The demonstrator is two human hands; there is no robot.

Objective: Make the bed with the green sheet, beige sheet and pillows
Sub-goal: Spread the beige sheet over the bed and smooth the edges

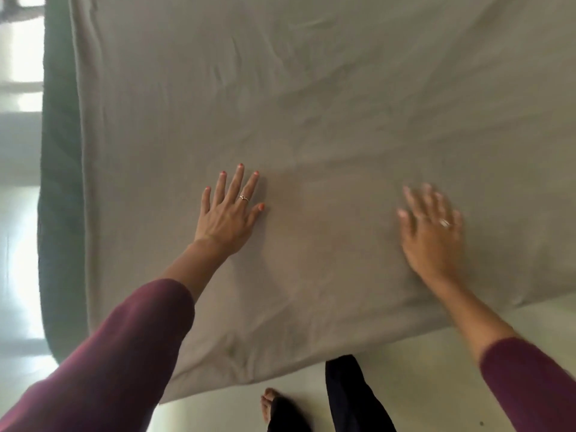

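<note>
The beige sheet (311, 104) is matt, soft cloth, lightly creased; the green sheet (59, 182) at its edge looks matt cloth too. The floor (436, 369) is smooth, faintly glossy.

Left hand (229, 213): palm down, fingers spread and extended, flat, ring on one finger; arm reaches forward, maroon sleeve to mid-forearm. Right hand (431, 232): palm down, fingers splayed, motion-blurred, ring visible; forearm extended, maroon sleeve near the elbow. Hands well apart, neither grasping.
</note>
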